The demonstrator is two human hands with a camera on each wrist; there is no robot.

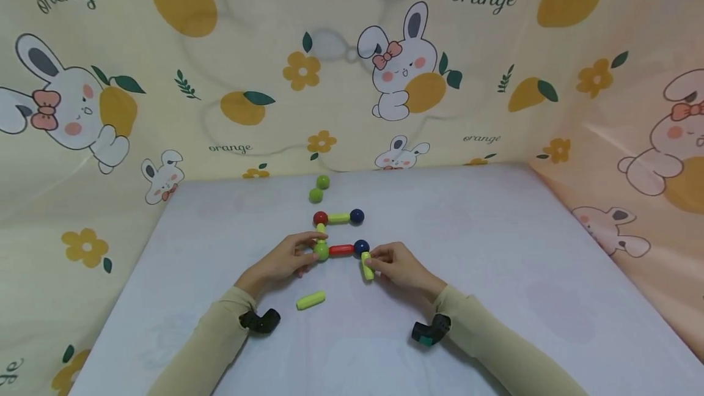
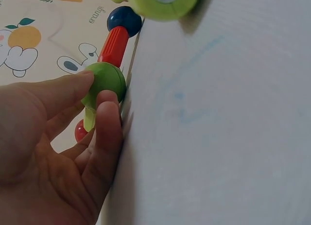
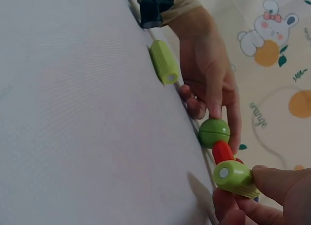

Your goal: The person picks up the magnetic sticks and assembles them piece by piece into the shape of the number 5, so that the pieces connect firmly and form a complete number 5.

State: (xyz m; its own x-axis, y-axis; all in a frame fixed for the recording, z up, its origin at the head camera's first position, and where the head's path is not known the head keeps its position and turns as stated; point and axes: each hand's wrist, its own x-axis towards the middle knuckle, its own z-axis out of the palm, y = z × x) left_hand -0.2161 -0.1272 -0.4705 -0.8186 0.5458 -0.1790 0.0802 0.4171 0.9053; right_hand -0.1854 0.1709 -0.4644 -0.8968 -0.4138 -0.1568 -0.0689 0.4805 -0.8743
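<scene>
My left hand [image 1: 283, 257] pinches a green ball [image 1: 321, 252] between thumb and fingers; the left wrist view shows the same green ball [image 2: 108, 81] up close. From it a red rod [image 1: 341, 250] runs right to a dark blue ball [image 1: 361, 246]. A yellow-green rod [image 1: 321, 228] leads back to a red ball [image 1: 320, 218], which joins another yellow-green rod [image 1: 338, 218] and a second dark blue ball [image 1: 357, 216]. My right hand [image 1: 401, 267] pinches a separate yellow-green rod [image 1: 367, 267], its near end showing a silvery disc in the right wrist view, close by the nearer blue ball.
One loose yellow-green rod [image 1: 311, 300] lies on the white tabletop [image 1: 484, 231], nearer me than the joined pieces. Two green balls [image 1: 316, 195] sit near the back edge. A printed curtain [image 1: 341, 96] hangs behind. Each wrist wears a black camera [image 1: 431, 330].
</scene>
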